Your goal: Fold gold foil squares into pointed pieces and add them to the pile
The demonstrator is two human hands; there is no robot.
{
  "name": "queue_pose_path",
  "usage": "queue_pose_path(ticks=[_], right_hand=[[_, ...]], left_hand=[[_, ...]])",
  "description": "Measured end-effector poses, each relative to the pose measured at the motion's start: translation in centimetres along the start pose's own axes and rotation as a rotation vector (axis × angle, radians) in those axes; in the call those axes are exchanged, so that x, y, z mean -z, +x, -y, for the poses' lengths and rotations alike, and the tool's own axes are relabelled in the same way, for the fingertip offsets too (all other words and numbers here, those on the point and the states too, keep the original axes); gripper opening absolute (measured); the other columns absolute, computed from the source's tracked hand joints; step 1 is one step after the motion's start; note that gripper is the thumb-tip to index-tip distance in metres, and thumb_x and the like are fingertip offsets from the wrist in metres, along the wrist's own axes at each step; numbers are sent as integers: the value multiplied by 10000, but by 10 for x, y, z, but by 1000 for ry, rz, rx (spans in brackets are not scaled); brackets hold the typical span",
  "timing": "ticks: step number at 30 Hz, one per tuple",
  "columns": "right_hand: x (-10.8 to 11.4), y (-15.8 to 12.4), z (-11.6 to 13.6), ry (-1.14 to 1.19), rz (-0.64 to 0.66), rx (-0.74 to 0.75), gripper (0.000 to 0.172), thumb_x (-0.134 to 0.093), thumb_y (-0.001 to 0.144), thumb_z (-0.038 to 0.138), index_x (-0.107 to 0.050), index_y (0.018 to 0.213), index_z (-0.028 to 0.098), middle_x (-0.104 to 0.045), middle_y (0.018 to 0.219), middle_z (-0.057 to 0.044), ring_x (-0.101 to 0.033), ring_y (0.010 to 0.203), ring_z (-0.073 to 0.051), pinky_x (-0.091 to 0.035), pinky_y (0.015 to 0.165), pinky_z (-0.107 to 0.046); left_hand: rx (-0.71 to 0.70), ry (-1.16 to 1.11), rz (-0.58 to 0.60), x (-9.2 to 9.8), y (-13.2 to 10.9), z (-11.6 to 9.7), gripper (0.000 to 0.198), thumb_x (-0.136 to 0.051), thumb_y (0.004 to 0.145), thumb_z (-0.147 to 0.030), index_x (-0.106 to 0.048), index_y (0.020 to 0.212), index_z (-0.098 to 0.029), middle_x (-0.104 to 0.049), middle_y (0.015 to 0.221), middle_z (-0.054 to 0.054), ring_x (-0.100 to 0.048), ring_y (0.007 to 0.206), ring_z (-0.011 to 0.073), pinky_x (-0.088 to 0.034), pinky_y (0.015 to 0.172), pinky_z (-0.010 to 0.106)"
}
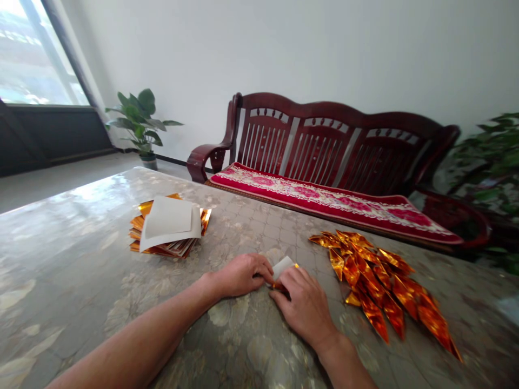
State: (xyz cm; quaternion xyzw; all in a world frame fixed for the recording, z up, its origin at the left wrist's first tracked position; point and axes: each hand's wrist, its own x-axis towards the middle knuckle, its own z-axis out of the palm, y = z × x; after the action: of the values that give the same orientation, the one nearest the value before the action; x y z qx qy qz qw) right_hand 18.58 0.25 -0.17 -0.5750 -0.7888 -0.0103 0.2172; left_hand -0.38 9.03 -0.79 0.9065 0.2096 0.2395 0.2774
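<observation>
Between my two hands lies a small sheet of foil paper (283,265), white on the side facing up, with a bit of gold showing at its near edge. My left hand (245,274) has its fingertips closed on the sheet's left side. On the right, my right hand (304,302) bends over the sheet with thumb and fingers pinching its near edge, hiding much of it. Left of my hands sits a loose stack of foil paper sheets (170,224), white and gold. To the right is a pile of folded gold foil pieces (375,281) with pointed ends.
The table (101,302) has a glossy, flower-patterned cover. Beyond it stands a dark red wooden bench (336,146) with a red and white seat cover (316,194). A potted plant (141,124) is at the back left, and leafy greenery (494,162) at the right.
</observation>
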Motion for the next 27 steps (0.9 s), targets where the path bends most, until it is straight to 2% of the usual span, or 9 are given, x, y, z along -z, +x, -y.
queue_pose_path(ticks=[6,14,27], right_hand=[[-6,2,3,22,-29,-6,121,-629,888,218,-590,774,229,-612,846,-24,-537,881,-218,-386,738,-331],[-10,7,5,27,-35,-78,149,-608,855,166,-566,726,229,-596,815,-20,-521,856,-217,-365,720,-328],[-13,9,7,-21,-33,-125,130,-603,812,155,-555,716,230,-598,829,-28,-517,845,-223,-353,708,-337]], left_hand=[[12,-51,-2,2,0,3,266,-581,789,-37,-778,878,-193,-748,963,24,-680,912,140,-488,869,217],[40,-75,50,11,1,1,328,-559,737,20,-776,855,-196,-746,990,17,-676,912,142,-483,875,218],[29,-43,39,9,1,2,274,-583,733,-12,-766,814,-199,-710,950,10,-641,925,145,-462,880,218]])
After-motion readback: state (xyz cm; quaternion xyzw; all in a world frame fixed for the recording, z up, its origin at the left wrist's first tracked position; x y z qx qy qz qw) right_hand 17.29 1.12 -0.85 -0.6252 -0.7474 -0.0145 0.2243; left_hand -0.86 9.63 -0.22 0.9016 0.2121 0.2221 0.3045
